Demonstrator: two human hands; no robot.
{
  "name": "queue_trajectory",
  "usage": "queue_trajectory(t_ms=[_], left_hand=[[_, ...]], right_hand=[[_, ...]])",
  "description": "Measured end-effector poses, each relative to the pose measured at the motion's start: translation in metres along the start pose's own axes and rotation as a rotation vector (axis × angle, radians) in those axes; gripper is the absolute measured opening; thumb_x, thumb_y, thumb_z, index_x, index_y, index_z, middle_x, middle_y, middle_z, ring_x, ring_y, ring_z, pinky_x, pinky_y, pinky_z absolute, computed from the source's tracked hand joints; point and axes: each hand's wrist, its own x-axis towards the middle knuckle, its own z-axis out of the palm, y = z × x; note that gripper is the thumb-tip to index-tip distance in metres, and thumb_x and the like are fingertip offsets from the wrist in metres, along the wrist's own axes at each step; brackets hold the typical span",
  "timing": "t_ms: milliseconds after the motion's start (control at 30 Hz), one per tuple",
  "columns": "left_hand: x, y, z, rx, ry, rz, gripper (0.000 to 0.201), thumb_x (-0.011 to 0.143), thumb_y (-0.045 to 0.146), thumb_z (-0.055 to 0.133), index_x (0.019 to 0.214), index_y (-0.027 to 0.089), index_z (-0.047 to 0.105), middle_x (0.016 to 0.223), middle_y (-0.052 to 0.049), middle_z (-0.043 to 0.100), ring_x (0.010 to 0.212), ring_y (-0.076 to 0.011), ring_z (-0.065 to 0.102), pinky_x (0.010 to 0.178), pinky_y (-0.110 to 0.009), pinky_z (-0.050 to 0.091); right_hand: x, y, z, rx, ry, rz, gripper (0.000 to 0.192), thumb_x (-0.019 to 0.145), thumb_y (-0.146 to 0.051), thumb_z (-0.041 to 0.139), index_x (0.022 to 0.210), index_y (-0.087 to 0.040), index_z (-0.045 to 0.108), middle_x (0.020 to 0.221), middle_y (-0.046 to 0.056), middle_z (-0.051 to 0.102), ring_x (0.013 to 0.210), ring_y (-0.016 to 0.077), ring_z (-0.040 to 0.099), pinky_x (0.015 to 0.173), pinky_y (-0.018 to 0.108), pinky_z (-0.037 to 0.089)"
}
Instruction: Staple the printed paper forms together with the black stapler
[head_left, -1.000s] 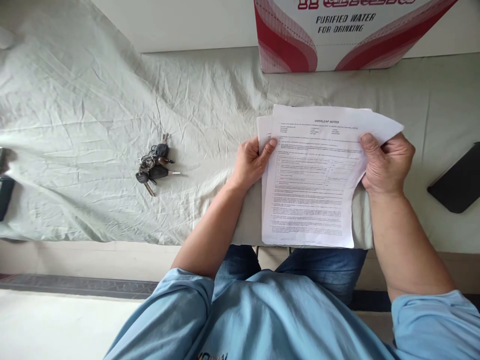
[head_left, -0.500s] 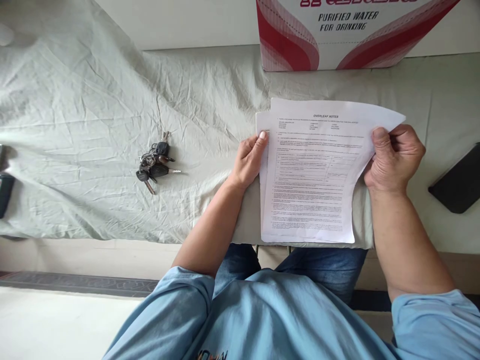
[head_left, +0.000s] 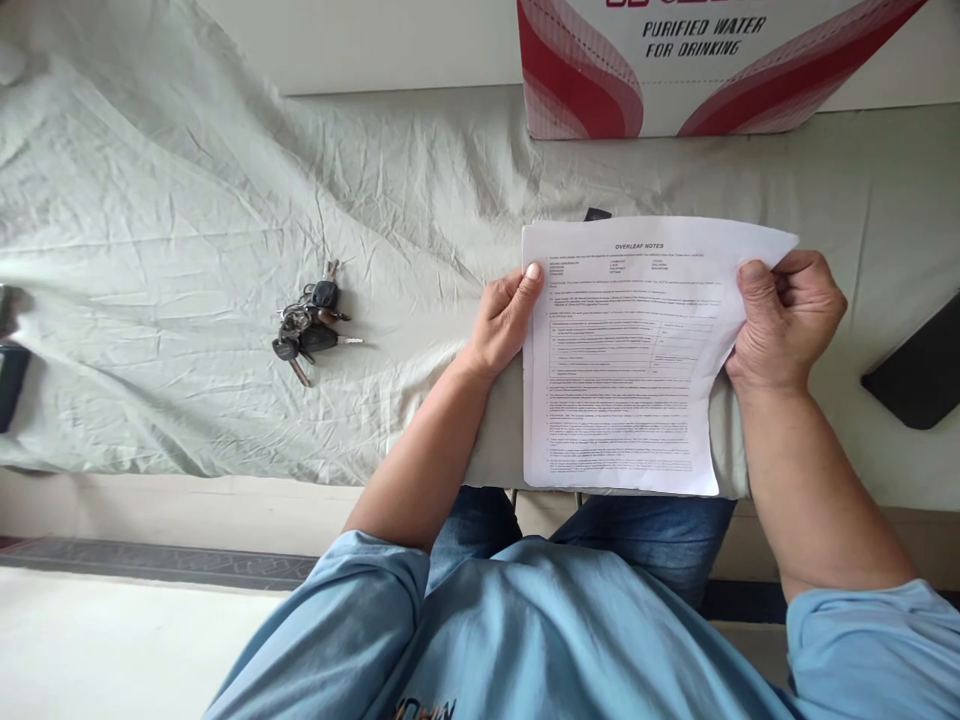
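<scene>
Printed paper sheets (head_left: 619, 370), with "OVERLEAF NOTES" at the top, are held between my two hands near the table's front edge. My left hand (head_left: 506, 315) is closed on the left edge, its thumb on top near the upper corner. My right hand (head_left: 787, 315) grips the right side, thumb over the top sheet and fingers behind. The upper right corner curls up beside that hand. How many sheets there are I cannot tell. A small dark object (head_left: 598, 214) peeks out behind the papers' top edge, mostly hidden.
A bunch of keys (head_left: 315, 325) lies on the wrinkled grey-green tablecloth (head_left: 420, 220) to the left. A red and white water carton (head_left: 697, 85) stands at the back. The black flat object (head_left: 915, 370) is at the right, and dark objects (head_left: 11, 370) sit at the far left.
The top sheet has shifted down and left, so the sheets' edges now line up more closely. The small dark object behind them has come into view.
</scene>
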Motion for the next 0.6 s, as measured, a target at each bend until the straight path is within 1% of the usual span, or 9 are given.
queue_trajectory(t_ms=[67, 167, 233, 367, 600], left_hand=[[-0.0008, 0.0027, 0.0009, 0.019, -0.008, 0.001, 0.076, 0.107, 0.094, 0.060, 0.092, 0.023, 0.082, 0.085, -0.005, 0.080, 0.090, -0.0252, 0.083, 0.080, -0.038, 0.069], [-0.0018, 0.0060, 0.0023, 0.053, -0.009, -0.017, 0.077, 0.108, 0.095, 0.057, 0.095, 0.024, 0.083, 0.088, -0.005, 0.082, 0.093, -0.0256, 0.085, 0.082, -0.038, 0.070], [-0.0022, 0.0067, 0.0027, 0.071, -0.005, -0.022, 0.078, 0.109, 0.096, 0.055, 0.096, 0.024, 0.084, 0.090, -0.004, 0.084, 0.095, -0.0259, 0.086, 0.082, -0.038, 0.071], [-0.0024, 0.0056, 0.0024, 0.083, -0.001, -0.014, 0.077, 0.110, 0.094, 0.053, 0.096, 0.025, 0.084, 0.091, -0.005, 0.084, 0.095, -0.0258, 0.086, 0.083, -0.038, 0.071], [-0.0035, 0.0083, 0.0028, 0.106, -0.008, -0.041, 0.078, 0.110, 0.096, 0.052, 0.097, 0.025, 0.084, 0.092, -0.005, 0.084, 0.097, -0.0254, 0.085, 0.085, -0.038, 0.071]], right_hand=[[0.0000, 0.0010, -0.0010, -0.012, -0.014, -0.016, 0.066, 0.071, -0.081, 0.105, 0.084, -0.024, 0.074, 0.072, -0.003, 0.056, 0.070, 0.0140, 0.044, 0.066, 0.033, 0.040], [-0.0005, 0.0027, -0.0029, -0.028, -0.044, -0.045, 0.070, 0.075, -0.085, 0.102, 0.084, -0.022, 0.073, 0.070, -0.006, 0.050, 0.068, 0.0118, 0.040, 0.065, 0.030, 0.036], [-0.0018, 0.0028, -0.0037, -0.034, -0.063, -0.055, 0.068, 0.078, -0.083, 0.102, 0.085, -0.022, 0.073, 0.069, -0.007, 0.049, 0.067, 0.0110, 0.039, 0.064, 0.029, 0.034], [-0.0049, 0.0000, -0.0030, -0.038, -0.087, -0.048, 0.066, 0.080, -0.081, 0.102, 0.087, -0.021, 0.074, 0.070, -0.006, 0.052, 0.067, 0.0109, 0.042, 0.063, 0.029, 0.035], [-0.0058, -0.0042, -0.0005, -0.049, -0.088, -0.009, 0.069, 0.074, -0.085, 0.103, 0.085, -0.022, 0.075, 0.066, -0.007, 0.057, 0.063, 0.0107, 0.044, 0.059, 0.029, 0.035]])
